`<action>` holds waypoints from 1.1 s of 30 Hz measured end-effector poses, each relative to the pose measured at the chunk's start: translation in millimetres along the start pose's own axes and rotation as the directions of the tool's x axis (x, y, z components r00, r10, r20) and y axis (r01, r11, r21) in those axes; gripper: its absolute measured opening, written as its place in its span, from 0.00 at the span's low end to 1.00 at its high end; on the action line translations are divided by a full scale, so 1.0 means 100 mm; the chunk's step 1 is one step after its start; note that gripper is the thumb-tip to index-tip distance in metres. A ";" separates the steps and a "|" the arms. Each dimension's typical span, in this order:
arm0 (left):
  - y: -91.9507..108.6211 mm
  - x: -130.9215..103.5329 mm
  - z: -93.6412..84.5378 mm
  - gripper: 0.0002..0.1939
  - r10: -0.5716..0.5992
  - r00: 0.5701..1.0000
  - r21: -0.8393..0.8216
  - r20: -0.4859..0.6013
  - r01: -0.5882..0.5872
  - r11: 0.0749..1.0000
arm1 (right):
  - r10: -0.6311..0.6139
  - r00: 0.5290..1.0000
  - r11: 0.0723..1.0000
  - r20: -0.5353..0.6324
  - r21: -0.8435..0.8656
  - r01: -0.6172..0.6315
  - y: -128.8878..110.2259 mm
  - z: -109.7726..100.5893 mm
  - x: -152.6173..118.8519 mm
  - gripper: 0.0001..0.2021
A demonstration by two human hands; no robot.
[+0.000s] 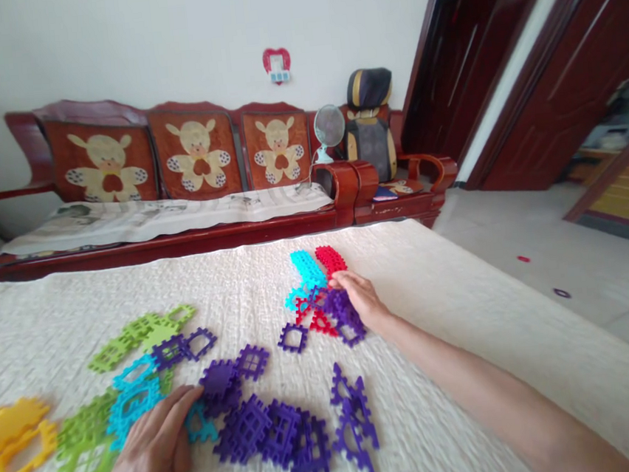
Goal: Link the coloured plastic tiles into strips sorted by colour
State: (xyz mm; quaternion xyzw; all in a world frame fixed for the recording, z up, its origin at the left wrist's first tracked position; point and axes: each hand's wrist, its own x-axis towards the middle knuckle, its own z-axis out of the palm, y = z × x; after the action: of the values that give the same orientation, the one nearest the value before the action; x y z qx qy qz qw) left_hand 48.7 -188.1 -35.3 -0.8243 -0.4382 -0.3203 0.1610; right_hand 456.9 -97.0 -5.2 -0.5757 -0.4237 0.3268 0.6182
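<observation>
My left hand lies palm down at the lower left, its fingers stretched toward the purple and light-blue interlocking plastic pieces. Beside its fingertips is a heap of dark purple notched pieces, and light-blue frames lie under and beyond the hand. My right hand reaches to the near end of a row of red pieces. Its fingers are drawn together there; whatever is between them is hidden. A light-blue row runs alongside the red one. More purple pieces are next to my right hand, with red triangular frames among them.
Green pieces and yellow pieces lie on the left of the cream quilted cover. Purple pointed pieces lie near the front. Behind stand a wooden sofa and a small fan. Two small pieces are on the floor.
</observation>
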 end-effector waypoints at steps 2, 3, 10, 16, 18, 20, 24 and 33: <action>0.00 -0.01 0.00 0.21 -0.026 1.000 -0.020 -0.016 0.026 0.999 | -0.072 0.996 0.997 0.060 0.010 0.071 -0.09 0.16 0.01 0.23; 0.00 -0.02 0.01 0.21 -0.035 0.999 -0.027 -0.016 0.034 0.999 | -0.117 0.992 0.993 0.053 -0.011 0.118 -0.13 0.20 0.10 0.24; 0.02 -0.02 -0.02 0.21 -0.026 1.000 -0.004 -0.011 0.026 1.000 | -0.159 0.980 0.930 0.120 -0.315 0.189 -0.13 0.15 1.35 0.21; 0.04 0.00 -0.04 0.21 -0.025 1.000 0.000 0.013 0.025 1.000 | -0.064 0.941 0.939 0.333 -0.298 0.169 0.08 0.12 1.56 0.16; 0.04 0.00 -0.04 0.20 -0.034 0.999 -0.016 0.018 0.034 0.999 | -0.064 0.921 0.940 0.385 -0.286 0.185 0.08 0.04 1.43 0.16; 0.04 0.00 -0.03 0.20 -0.058 0.998 -0.041 0.008 0.058 0.997 | -0.072 0.915 0.959 0.397 -0.225 0.173 0.07 -0.02 1.26 0.16; 0.06 -0.01 -0.01 0.18 -0.121 0.992 -0.098 -0.031 0.118 0.988 | -0.013 0.970 0.996 0.245 0.091 -0.010 0.07 0.02 0.92 0.20; 0.10 0.04 0.02 0.17 -0.286 0.953 -0.218 -0.102 0.259 0.941 | 0.004 0.964 1.000 0.267 0.000 -0.004 -0.07 0.86 0.00 0.25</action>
State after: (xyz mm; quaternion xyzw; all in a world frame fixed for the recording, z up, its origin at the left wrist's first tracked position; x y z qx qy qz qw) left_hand 59.9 -189.9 -34.0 -0.7447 -0.5018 -0.4360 0.0592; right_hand 378.6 -60.1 0.0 -0.5274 -0.5019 0.4028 0.5548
